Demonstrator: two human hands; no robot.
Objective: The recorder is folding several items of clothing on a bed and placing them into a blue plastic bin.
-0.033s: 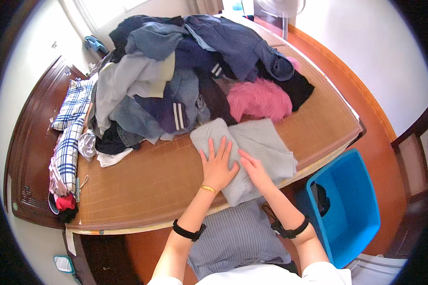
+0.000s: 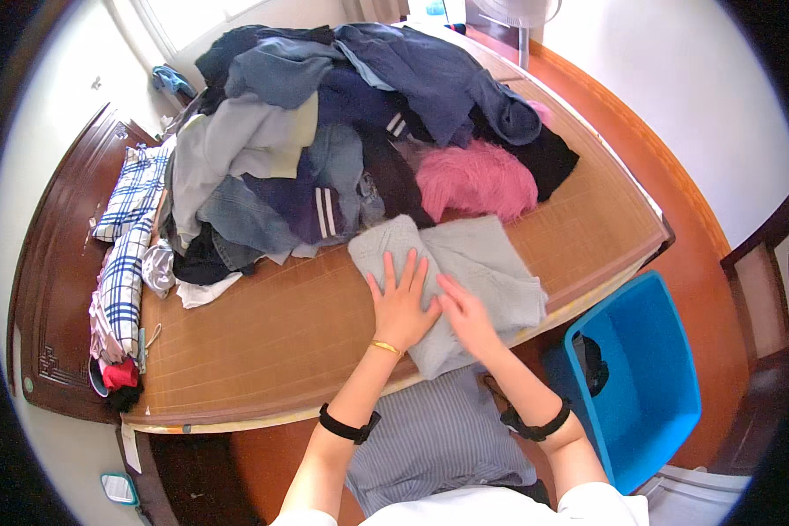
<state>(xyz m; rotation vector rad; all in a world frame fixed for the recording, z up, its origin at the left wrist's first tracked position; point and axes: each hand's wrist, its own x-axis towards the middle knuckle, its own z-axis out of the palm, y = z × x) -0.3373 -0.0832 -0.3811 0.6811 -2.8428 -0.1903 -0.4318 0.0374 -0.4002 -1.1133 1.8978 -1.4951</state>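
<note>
A light grey knitted garment (image 2: 491,263), partly folded over, lies at the near edge of the bed. My left hand (image 2: 401,302) presses flat on its left part with fingers spread. Just beside it, my right hand (image 2: 466,320) rests on the knit, fingers stretched toward the fold and somewhat blurred. Beyond the knit rises a large heap of clothes, with a fluffy pink piece (image 2: 478,181), blue denim (image 2: 337,167) and a pale grey top (image 2: 228,145).
The bed carries a brown woven mat (image 2: 263,351). A blue plastic tub (image 2: 644,377) with a dark item inside stands on the floor at right. Plaid pillows (image 2: 121,263) lie along the dark headboard (image 2: 48,289). A fan (image 2: 519,10) stands at the far end.
My right hand has shifted slightly left on the knit, closer to my left hand. My left hand stays in place; the view has tilted a little.
</note>
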